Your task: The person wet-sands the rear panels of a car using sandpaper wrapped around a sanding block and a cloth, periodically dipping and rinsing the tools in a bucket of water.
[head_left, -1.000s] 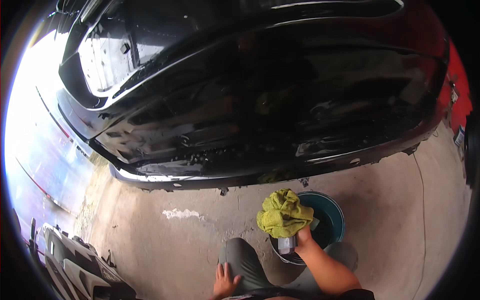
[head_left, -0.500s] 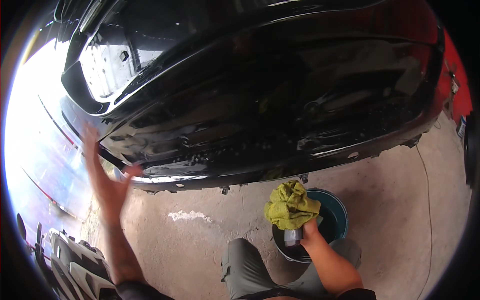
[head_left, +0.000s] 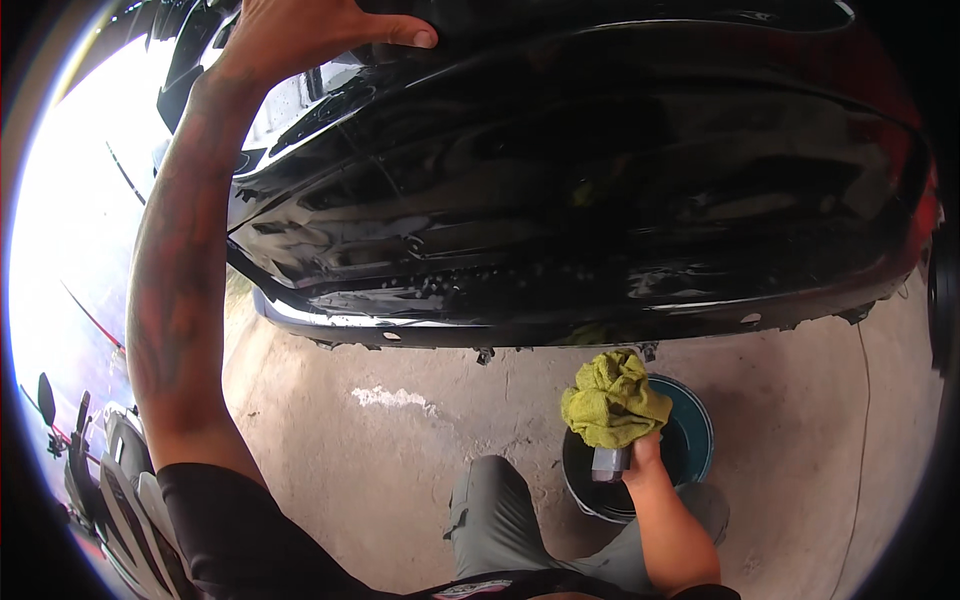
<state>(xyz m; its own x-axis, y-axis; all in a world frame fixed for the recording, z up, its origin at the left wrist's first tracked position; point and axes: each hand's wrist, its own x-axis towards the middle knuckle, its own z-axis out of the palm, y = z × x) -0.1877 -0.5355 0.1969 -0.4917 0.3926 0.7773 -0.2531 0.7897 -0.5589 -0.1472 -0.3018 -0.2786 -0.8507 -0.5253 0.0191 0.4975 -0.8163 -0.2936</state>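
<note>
A glossy black car bumper (head_left: 560,180) spans the upper part of the head view, with small light droplets or specks along its lower part. My left hand (head_left: 310,35) reaches to the upper left of the bumper, its thumb stretched out; the other fingers are partly cut off by the top edge. Whether it touches the surface I cannot tell. Above a dark teal bucket (head_left: 704,430), my right hand (head_left: 647,458) is closed on a bunched yellow-green cloth (head_left: 614,398) and a grey block (head_left: 610,463) beneath it. The cloth hides most of its fingers.
Rough concrete floor (head_left: 340,480) lies under the bumper, with a white patch (head_left: 392,397) on it. A motorcycle (head_left: 125,470) stands at the lower left. A thin cable (head_left: 862,440) runs along the floor at the right, near a dark round thing (head_left: 942,300).
My left hand has risen up and forward to the bumper's upper left. My right hand still holds the cloth and block over the bucket. The whole view has shifted a little.
</note>
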